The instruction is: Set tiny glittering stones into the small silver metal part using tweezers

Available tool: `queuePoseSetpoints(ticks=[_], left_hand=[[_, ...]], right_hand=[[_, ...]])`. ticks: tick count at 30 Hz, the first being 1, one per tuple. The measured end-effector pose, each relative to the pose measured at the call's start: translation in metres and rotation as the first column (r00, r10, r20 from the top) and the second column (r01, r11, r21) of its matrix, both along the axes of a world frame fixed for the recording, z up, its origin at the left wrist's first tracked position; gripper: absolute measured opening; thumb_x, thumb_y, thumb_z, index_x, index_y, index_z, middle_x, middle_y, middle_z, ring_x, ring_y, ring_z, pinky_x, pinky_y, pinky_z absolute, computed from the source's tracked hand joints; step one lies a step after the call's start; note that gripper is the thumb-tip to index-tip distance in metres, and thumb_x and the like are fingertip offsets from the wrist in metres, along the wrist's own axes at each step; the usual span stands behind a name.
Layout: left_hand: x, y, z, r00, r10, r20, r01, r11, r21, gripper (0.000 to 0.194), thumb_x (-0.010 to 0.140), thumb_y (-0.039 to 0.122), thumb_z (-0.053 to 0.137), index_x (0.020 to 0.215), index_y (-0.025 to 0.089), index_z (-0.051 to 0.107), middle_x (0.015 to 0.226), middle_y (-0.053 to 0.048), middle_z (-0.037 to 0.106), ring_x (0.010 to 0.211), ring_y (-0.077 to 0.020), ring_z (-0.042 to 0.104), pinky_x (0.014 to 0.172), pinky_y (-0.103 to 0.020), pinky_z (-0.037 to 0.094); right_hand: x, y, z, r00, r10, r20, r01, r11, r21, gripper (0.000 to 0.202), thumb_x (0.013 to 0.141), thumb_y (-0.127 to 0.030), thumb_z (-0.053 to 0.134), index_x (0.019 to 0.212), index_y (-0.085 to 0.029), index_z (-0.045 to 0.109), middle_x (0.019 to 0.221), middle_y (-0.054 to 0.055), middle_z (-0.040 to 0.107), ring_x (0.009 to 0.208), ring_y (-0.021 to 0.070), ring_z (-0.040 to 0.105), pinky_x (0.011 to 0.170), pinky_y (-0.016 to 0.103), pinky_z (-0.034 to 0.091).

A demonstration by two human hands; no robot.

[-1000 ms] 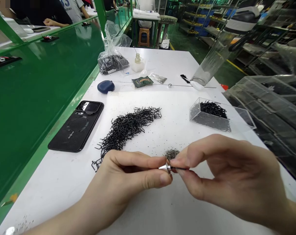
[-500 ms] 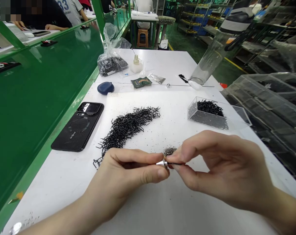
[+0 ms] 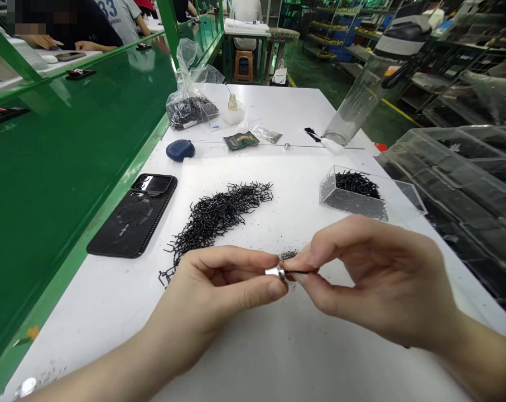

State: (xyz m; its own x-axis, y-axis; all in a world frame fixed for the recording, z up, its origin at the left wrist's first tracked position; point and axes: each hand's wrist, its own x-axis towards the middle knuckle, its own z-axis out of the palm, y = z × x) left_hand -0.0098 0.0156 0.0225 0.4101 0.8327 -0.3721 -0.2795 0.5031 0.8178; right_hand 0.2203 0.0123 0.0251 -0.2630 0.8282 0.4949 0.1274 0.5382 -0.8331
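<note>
Between thumb and fingers, my left hand (image 3: 219,296) pinches a small silver metal piece (image 3: 273,272) with a flanged end pointing right. My right hand (image 3: 374,279) is closed on a thin black bent rod (image 3: 297,272), whose left end meets the metal piece; whether it sits inside cannot be made out. Just behind the fingertips is a heap of tiny dark grains (image 3: 289,254), partly covered by my right fingers. A long pile of black bent rods (image 3: 219,215) lies on the white sheet beyond my left hand.
A clear box (image 3: 353,195) holds more black pieces. Around the table are a phone (image 3: 133,218), a blue case (image 3: 180,149), a green packet (image 3: 241,140), a bagged black lot (image 3: 192,111) and a tilted clear bottle (image 3: 357,100). A green conveyor (image 3: 89,134) runs along the left.
Both hands have risen slightly in the picture, still pinching the metal piece and the rod. More of the metal piece shows between my left fingers.
</note>
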Motion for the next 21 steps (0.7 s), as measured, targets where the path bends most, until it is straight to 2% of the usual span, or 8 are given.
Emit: queuePoseSetpoints(ticks=[3, 6, 8, 10, 13, 16, 19, 21], left_hand=[[0.001, 0.002, -0.001, 1.000, 0.019, 0.023, -0.020, 1.000, 0.015, 0.022, 0.076, 0.030, 0.115, 0.088, 0.032, 0.097, 0.091, 0.001, 0.094, 0.083, -0.0100, 0.086, 0.081, -0.009, 0.066], [0.000, 0.001, -0.001, 0.997, 0.079, -0.016, -0.078, 0.995, 0.067, 0.023, 0.081, 0.033, 0.113, 0.097, 0.038, 0.098, 0.094, 0.004, 0.093, 0.087, -0.0092, 0.085, 0.082, -0.009, 0.065], [0.000, -0.001, 0.000, 0.990, 0.105, -0.093, -0.088, 0.981, 0.175, 0.020, 0.087, 0.033, 0.108, 0.101, 0.043, 0.098, 0.096, 0.004, 0.093, 0.089, -0.0107, 0.083, 0.081, -0.011, 0.065], [0.000, -0.005, 0.002, 0.977, 0.101, -0.186, -0.032, 0.938, 0.345, 0.015, 0.092, 0.028, 0.101, 0.099, 0.042, 0.099, 0.097, 0.001, 0.092, 0.090, -0.0142, 0.082, 0.079, -0.016, 0.065], [0.001, -0.012, 0.000, 0.947, 0.037, -0.320, 0.165, 0.797, 0.581, 0.018, 0.092, 0.016, 0.097, 0.094, 0.034, 0.098, 0.095, -0.001, 0.093, 0.088, -0.0198, 0.083, 0.081, -0.025, 0.066], [0.002, -0.016, -0.009, 0.894, 0.023, -0.447, 0.344, 0.605, 0.718, 0.017, 0.096, 0.012, 0.091, 0.096, 0.030, 0.094, 0.094, -0.002, 0.093, 0.085, -0.0221, 0.082, 0.083, -0.031, 0.067], [0.002, -0.019, -0.021, 0.849, 0.120, -0.514, 0.414, 0.452, 0.790, 0.015, 0.104, 0.015, 0.082, 0.098, 0.027, 0.090, 0.096, -0.004, 0.093, 0.084, -0.0223, 0.081, 0.078, -0.031, 0.067], [0.001, -0.021, -0.025, 0.835, 0.191, -0.516, 0.420, 0.382, 0.823, 0.014, 0.104, 0.016, 0.082, 0.101, 0.028, 0.088, 0.102, -0.004, 0.093, 0.088, -0.0218, 0.078, 0.081, -0.031, 0.066]], right_hand=[[-0.001, 0.001, 0.000, 0.999, -0.014, -0.041, 0.013, 1.000, -0.021, 0.048, 0.083, 0.012, 0.081, 0.105, -0.031, 0.081, 0.091, -0.002, 0.087, 0.076, 0.0182, 0.086, 0.075, 0.024, 0.078], [0.001, 0.006, 0.001, 0.990, -0.065, -0.126, 0.057, 0.996, -0.067, 0.044, 0.084, 0.011, 0.085, 0.102, -0.028, 0.081, 0.090, -0.003, 0.087, 0.080, 0.0166, 0.089, 0.077, 0.021, 0.077], [0.002, 0.011, 0.003, 0.980, -0.086, -0.179, 0.065, 0.991, -0.118, 0.042, 0.083, 0.011, 0.086, 0.100, -0.027, 0.080, 0.088, -0.004, 0.088, 0.080, 0.0153, 0.091, 0.077, 0.017, 0.075], [0.004, 0.015, 0.003, 0.975, -0.078, -0.209, 0.044, 0.986, -0.160, 0.041, 0.084, 0.011, 0.086, 0.099, -0.027, 0.081, 0.086, -0.004, 0.088, 0.078, 0.0144, 0.091, 0.073, 0.013, 0.073], [0.005, 0.018, 0.003, 0.972, -0.056, -0.228, 0.019, 0.986, -0.165, 0.037, 0.084, 0.010, 0.086, 0.095, -0.026, 0.083, 0.085, -0.004, 0.089, 0.076, 0.0138, 0.091, 0.069, 0.011, 0.071], [0.005, 0.018, 0.001, 0.968, -0.047, -0.246, 0.009, 0.988, -0.153, 0.036, 0.083, 0.009, 0.087, 0.092, -0.026, 0.085, 0.085, -0.004, 0.089, 0.077, 0.0129, 0.090, 0.073, 0.013, 0.072], [0.004, 0.017, 0.000, 0.970, -0.036, -0.240, -0.001, 0.988, -0.153, 0.034, 0.084, 0.007, 0.087, 0.092, -0.026, 0.085, 0.085, -0.004, 0.089, 0.077, 0.0137, 0.089, 0.073, 0.016, 0.074], [0.003, 0.016, 0.001, 0.972, -0.033, -0.233, -0.006, 0.986, -0.164, 0.032, 0.084, 0.005, 0.088, 0.092, -0.027, 0.085, 0.085, -0.004, 0.089, 0.075, 0.0148, 0.088, 0.068, 0.018, 0.074]])
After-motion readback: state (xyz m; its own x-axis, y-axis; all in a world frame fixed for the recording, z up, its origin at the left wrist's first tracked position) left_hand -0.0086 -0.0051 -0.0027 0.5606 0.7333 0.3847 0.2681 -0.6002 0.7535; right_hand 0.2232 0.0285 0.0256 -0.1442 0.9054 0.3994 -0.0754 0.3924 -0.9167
